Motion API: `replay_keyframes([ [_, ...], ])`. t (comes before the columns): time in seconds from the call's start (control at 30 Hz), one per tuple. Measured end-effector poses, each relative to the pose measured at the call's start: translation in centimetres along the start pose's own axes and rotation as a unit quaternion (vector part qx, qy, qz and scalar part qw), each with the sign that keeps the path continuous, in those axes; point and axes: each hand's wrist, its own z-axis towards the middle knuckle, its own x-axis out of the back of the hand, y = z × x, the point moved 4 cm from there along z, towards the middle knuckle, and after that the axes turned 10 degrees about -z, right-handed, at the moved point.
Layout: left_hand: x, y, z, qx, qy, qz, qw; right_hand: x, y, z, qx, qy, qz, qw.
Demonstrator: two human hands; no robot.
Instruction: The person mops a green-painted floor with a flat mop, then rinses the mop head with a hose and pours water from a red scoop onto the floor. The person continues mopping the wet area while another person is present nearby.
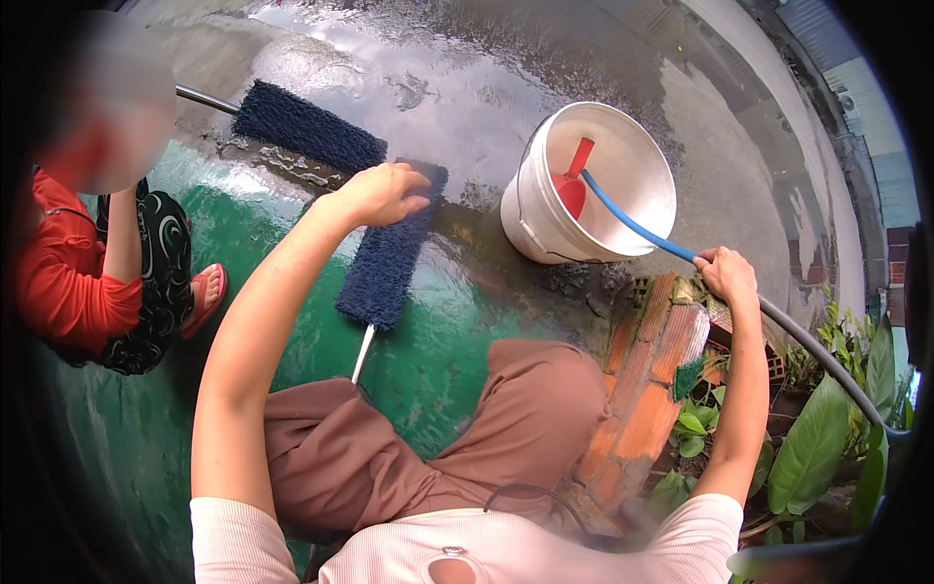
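My right hand (728,274) grips a hose (632,224), blue toward its end and grey behind my hand. Its blue end reaches into a white bucket (533,229), where a red plastic dipper (572,195) leans against the inner wall. My left hand (384,195) is over the top end of a dark blue flat mop (384,273), its fingers loosely apart; whether they touch the pile I cannot tell. That mop's metal handle runs toward my knees. A second dark blue flat mop (306,128) lies just beyond, its handle pointing left.
A person in a red top (83,282) squats at the left on the wet green floor (418,380). Beside my right knee stands a low brick edge (637,389), with leafy plants (808,448) behind it. Wet grey concrete (467,88) stretches beyond the bucket and mops.
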Motion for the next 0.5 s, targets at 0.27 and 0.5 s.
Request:
replay_keyframes([
  [0.27, -1.1, 2.8, 2.6, 0.036, 0.09, -0.334, 0.938, 7.1, -2.1, -1.1, -0.002, 0.032, 0.029, 0.999],
  [0.5, -1.8, 2.0, 2.4, 0.054, 0.137, -0.396, 0.906, 12.8, -2.1, -0.8, -0.018, 0.026, 0.043, 0.999],
])
